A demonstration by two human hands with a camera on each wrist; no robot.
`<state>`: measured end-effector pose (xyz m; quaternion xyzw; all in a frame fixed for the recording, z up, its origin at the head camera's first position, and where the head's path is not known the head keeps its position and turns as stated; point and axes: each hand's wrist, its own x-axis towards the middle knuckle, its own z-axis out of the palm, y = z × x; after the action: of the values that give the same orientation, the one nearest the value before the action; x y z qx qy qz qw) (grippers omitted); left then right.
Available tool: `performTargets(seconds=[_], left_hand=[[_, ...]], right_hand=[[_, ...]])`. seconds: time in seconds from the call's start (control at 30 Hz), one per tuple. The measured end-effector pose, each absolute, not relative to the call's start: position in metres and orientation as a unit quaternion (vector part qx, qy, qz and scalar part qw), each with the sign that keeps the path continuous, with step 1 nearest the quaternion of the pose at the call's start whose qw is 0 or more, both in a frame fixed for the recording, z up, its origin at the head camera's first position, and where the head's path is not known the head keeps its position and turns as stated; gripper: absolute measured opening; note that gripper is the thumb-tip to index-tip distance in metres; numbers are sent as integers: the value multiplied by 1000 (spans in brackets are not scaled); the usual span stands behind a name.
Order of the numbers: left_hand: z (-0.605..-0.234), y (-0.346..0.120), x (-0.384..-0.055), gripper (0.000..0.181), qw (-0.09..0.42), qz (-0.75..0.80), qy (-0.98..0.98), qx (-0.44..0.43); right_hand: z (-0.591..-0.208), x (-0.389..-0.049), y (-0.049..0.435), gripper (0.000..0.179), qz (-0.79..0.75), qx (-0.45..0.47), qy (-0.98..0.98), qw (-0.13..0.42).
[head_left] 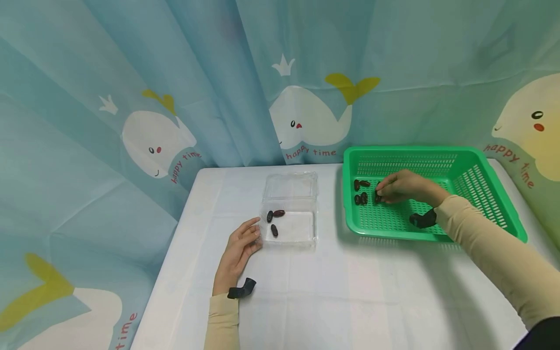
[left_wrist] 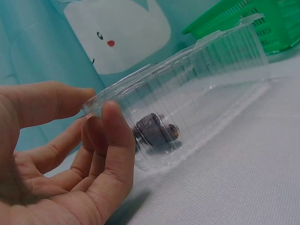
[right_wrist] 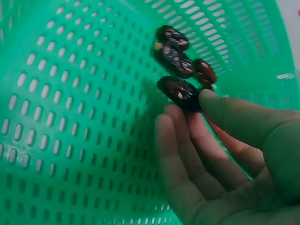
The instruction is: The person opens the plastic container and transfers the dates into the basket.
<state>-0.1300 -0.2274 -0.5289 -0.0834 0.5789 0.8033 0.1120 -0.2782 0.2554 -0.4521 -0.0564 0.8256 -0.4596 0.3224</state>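
My left hand (head_left: 238,250) pinches the left edge of a clear plastic clamshell box (head_left: 302,227), whose lid (head_left: 290,185) lies folded back. Three dark brown dates sit in the box's left part; one date (head_left: 274,230) lies nearest the front. In the left wrist view, the thumb and fingers take hold of the rim, and dates (left_wrist: 157,131) show through the ribbed wall. Inside a green plastic basket (head_left: 437,236), my right hand (head_left: 404,187) pinches a date (right_wrist: 180,93) between thumb and fingers. Several other dates (head_left: 364,197) rest on the basket floor to its left.
A white cloth (head_left: 332,291) covers the table. The basket stands at the back right, with raised slotted walls around the right hand. Behind the table hangs a blue-green curtain (head_left: 245,97) printed with whales.
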Motion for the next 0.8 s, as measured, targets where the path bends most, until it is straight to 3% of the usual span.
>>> performTargets(seconds=[0.33,0.8], left_hand=[[-529,-227,-130,50,110,805,577,-84],[-528,-227,-130,50,112,807,574,-83]], right_hand=[[-449,-275,233,22,-385,-95,885,245],[-448,-273,226,17,-319,-114,918,208]])
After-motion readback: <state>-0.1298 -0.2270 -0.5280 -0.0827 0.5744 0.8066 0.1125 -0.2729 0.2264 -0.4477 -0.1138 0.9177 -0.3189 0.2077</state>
